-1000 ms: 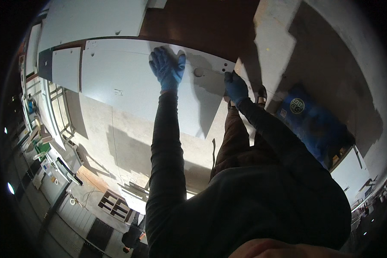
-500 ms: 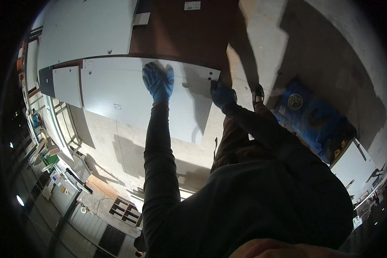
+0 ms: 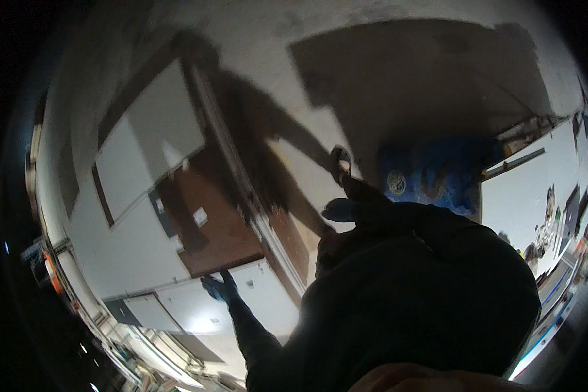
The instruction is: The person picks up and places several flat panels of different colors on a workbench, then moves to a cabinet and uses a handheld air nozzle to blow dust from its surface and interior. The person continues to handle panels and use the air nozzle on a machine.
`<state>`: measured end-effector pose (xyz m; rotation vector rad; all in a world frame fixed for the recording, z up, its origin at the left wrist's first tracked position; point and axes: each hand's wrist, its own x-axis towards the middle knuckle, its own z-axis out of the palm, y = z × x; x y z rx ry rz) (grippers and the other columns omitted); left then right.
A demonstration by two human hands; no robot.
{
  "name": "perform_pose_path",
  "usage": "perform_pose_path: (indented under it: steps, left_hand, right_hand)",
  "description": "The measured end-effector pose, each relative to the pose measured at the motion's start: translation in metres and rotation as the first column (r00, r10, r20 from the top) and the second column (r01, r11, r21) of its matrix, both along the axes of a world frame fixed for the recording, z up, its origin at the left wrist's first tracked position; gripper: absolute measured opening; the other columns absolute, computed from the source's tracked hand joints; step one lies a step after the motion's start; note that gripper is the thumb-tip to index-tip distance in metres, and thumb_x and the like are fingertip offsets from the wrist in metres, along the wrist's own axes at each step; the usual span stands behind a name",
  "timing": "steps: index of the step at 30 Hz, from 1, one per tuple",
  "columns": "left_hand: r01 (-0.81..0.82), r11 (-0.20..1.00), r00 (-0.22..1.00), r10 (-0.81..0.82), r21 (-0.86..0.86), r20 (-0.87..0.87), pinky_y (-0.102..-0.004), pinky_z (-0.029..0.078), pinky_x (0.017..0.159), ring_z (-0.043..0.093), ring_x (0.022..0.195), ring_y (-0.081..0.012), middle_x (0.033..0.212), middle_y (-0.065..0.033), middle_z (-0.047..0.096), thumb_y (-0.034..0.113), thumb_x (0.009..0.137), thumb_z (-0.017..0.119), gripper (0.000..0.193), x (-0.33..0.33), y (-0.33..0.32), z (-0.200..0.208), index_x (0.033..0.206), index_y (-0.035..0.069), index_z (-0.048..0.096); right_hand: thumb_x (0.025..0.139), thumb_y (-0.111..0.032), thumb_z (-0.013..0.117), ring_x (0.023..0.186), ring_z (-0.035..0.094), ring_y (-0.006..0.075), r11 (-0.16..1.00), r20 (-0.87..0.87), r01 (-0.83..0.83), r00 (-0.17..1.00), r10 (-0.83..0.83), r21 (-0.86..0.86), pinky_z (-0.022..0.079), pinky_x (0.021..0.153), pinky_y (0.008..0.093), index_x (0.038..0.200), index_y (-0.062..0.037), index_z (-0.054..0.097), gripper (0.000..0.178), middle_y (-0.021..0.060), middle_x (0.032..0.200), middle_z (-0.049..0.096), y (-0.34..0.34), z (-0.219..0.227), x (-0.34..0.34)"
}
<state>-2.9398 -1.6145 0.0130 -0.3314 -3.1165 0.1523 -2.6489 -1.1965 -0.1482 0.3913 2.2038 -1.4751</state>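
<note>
Left hand (image 3: 220,288): thumb spread from the fingers, at the white board's (image 3: 269,293) upper edge.
Right hand (image 3: 340,210): cannot tell whether fingers are apart; near frame centre, away from the board.
White board: lower left.
Brown board (image 3: 223,236): just above it.
Blue sack (image 3: 460,160): right of centre.

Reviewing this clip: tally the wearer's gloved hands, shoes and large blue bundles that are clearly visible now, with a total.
Gloved hands: 2 (left hand, right hand)
Dark shoe: 1
Large blue bundle: 1
Total: 4
</note>
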Motion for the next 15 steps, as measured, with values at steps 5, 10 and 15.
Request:
perform_pose_path:
  steps: [5,10,15]
  left_hand:
    - [0.232,0.970,0.910,-0.244,-0.076,-0.334,-0.0584,0.037,0.115,0.046,0.140,-0.0484,0.153,-0.0324,0.046,0.056,0.099,0.057,0.075,0.039,0.201,-0.012,0.147,-0.001,0.052]
    - [0.552,0.832,0.773,-0.493,0.042,-0.400,-0.0591,0.040,0.112,0.047,0.139,-0.0482,0.151,-0.0317,0.047,0.053,0.101,0.053,0.070,0.024,0.409,-0.072,0.147,0.000,0.053]
    - [0.685,0.728,0.704,-0.652,0.030,-0.281,-0.0604,0.042,0.109,0.048,0.137,-0.0488,0.149,-0.0296,0.049,0.053,0.100,0.054,0.070,-0.030,0.615,-0.104,0.145,-0.001,0.052]
  right_hand:
    - [0.102,-0.037,0.051,0.098,0.071,0.0362,0.968,0.209,0.217,0.948,-0.240,0.128,0.054,0.086,0.0512,0.113,-0.0072,0.071,0.038,0.0218,0.106,0.073,0.231,-0.030,0.057]
    - [0.099,-0.050,0.054,0.101,0.069,0.0369,0.667,0.054,0.513,0.770,-0.636,0.540,0.052,0.086,0.0520,0.108,-0.0064,0.073,0.048,0.0190,0.114,0.072,0.443,0.025,0.107]
    - [0.097,-0.039,0.056,0.078,0.068,0.0338,0.429,0.200,0.834,0.381,-0.903,0.346,0.053,0.074,0.0472,0.089,-0.0049,0.073,0.039,0.0148,0.082,0.071,0.591,0.045,0.175]
